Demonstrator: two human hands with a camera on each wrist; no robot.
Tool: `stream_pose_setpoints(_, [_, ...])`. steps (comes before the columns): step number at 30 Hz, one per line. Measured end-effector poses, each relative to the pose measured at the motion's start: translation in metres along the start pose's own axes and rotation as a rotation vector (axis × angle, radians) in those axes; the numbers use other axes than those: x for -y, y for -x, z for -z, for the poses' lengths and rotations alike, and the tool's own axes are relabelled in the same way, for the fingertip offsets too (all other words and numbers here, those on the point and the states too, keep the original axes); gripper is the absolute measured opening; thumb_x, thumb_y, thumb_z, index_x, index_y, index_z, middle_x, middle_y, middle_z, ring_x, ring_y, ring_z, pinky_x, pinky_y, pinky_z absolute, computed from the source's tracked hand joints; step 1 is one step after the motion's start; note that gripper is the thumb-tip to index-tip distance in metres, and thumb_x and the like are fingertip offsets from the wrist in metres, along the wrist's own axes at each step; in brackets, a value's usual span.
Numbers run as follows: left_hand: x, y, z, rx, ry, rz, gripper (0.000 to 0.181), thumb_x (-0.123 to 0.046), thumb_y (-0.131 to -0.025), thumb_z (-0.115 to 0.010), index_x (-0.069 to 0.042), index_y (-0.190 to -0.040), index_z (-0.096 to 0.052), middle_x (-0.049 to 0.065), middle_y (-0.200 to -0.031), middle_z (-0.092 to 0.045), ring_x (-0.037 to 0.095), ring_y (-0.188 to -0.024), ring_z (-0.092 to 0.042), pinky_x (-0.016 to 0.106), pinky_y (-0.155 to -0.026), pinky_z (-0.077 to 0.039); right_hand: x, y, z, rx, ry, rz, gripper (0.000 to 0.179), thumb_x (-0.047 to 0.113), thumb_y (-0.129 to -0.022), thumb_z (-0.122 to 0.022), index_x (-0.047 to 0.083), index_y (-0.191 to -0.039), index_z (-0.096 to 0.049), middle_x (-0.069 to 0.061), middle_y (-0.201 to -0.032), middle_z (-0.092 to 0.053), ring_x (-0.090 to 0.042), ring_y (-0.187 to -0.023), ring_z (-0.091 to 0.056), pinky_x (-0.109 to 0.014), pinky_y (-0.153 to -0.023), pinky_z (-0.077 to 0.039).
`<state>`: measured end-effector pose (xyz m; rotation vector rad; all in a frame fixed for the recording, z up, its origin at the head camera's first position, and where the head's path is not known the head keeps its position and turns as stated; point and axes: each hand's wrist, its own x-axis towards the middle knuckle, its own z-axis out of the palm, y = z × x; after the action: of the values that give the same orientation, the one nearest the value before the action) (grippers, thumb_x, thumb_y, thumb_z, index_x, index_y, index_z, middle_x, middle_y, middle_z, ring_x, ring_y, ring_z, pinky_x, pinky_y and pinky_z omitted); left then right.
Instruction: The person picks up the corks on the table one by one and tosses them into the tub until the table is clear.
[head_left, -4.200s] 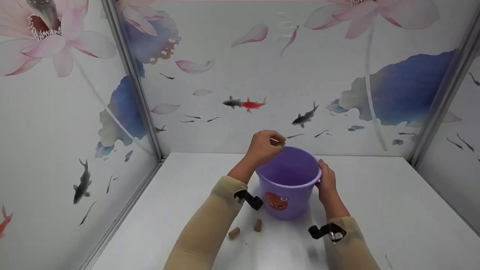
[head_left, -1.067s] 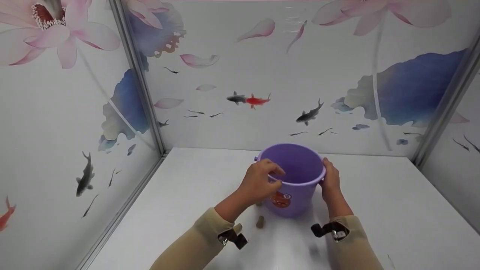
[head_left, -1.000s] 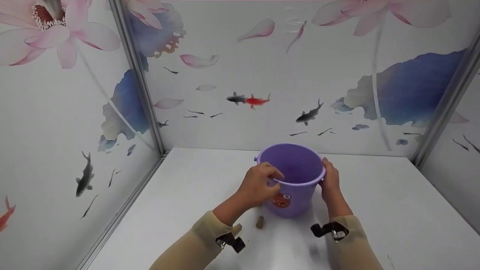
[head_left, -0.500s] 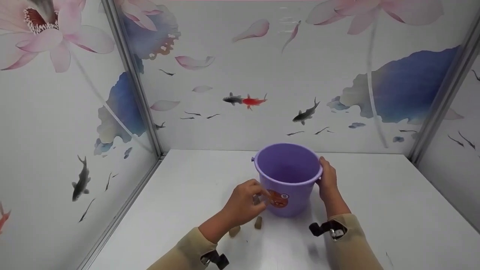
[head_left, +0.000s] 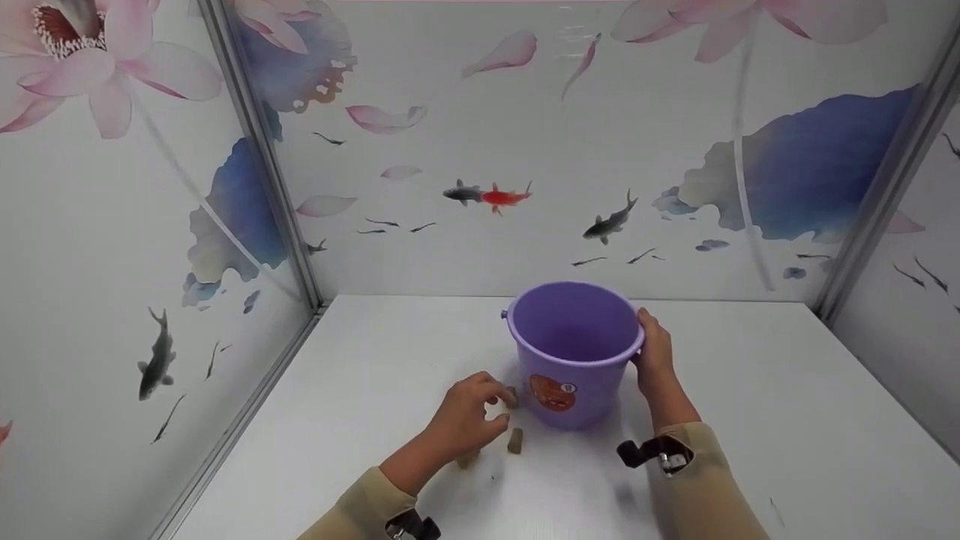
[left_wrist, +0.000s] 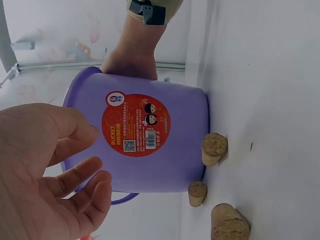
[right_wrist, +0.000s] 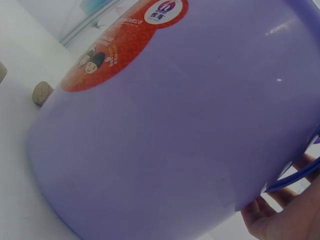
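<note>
A purple bucket (head_left: pixel 574 382) with a red round label (left_wrist: pixel 136 122) stands upright on the white table. My right hand (head_left: pixel 655 358) grips its right side at the rim; in the right wrist view those fingers (right_wrist: pixel 254 212) curl by the handle joint. Low at the bucket's left is my left hand (head_left: pixel 469 416), thumb and fingers apart, loosely curved, with nothing between them. Beside it are three corks: one in front of the bucket (head_left: pixel 515 441), one partly behind the fingertips (head_left: pixel 512 397), and one mostly hidden under the hand (head_left: pixel 468 459). All three show in the left wrist view.
White walls (head_left: pixel 480 150) printed with flowers and fish close off the back and both sides of the table (head_left: pixel 720 375). A purple handle (left_wrist: pixel 126 199) hangs at the bucket's far side. Dark wrist cameras (head_left: pixel 652 453) sit on both sleeves.
My left hand has come from above the bucket's mouth, past its rim, down and left to the corks near the table. The right hand stays on the bucket, which stands much as before.
</note>
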<state>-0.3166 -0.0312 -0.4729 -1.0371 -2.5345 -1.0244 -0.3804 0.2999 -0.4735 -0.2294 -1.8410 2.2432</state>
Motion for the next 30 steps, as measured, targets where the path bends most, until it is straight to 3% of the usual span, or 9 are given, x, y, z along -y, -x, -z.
stream_pose_setpoints(6, [0.010,0.006,-0.001,0.049,-0.016,0.058,0.016,-0.008,-0.089,-0.077,-0.013,-0.105,-0.078,0.003,-0.103,-0.072,0.023,-0.099,-0.069,0.030,-0.084,-0.057,0.000,0.000,0.000,0.009,0.011,0.013,0.066,0.044,-0.113,-0.029,-0.006,-0.153,-0.045,-0.022,-0.161,-0.041,-0.031,-0.150,-0.040,-0.050,-0.130,-0.030])
stream_pose_setpoints(13, [0.018,0.013,-0.004,0.128,-0.028,0.134,0.019,-0.010,-0.091,-0.078,-0.010,-0.110,-0.079,0.011,-0.107,-0.074,0.025,-0.101,-0.069,0.033,-0.087,-0.056,-0.001,0.001,0.000,0.010,0.004,0.006,0.066,0.045,-0.113,-0.030,-0.004,-0.156,-0.044,-0.023,-0.161,-0.042,-0.030,-0.147,-0.043,-0.050,-0.130,-0.031])
stream_pose_setpoints(22, [0.028,0.019,-0.012,0.168,-0.051,0.150,0.020,-0.012,-0.088,-0.078,-0.008,-0.108,-0.080,0.009,-0.103,-0.072,0.023,-0.097,-0.069,0.032,-0.084,-0.056,-0.002,0.001,0.002,-0.007,0.009,0.009,0.064,0.043,-0.113,-0.031,-0.004,-0.152,-0.049,-0.019,-0.153,-0.048,-0.027,-0.139,-0.047,-0.050,-0.127,-0.035])
stream_pose_setpoints(30, [0.034,0.020,-0.015,0.167,-0.085,0.157,0.020,-0.010,-0.087,-0.076,-0.009,-0.107,-0.080,0.004,-0.100,-0.071,0.019,-0.093,-0.067,0.031,-0.081,-0.056,-0.001,0.002,0.000,0.001,0.017,0.008,0.066,0.045,-0.113,-0.030,-0.004,-0.154,-0.048,-0.019,-0.154,-0.049,-0.027,-0.141,-0.047,-0.049,-0.128,-0.034])
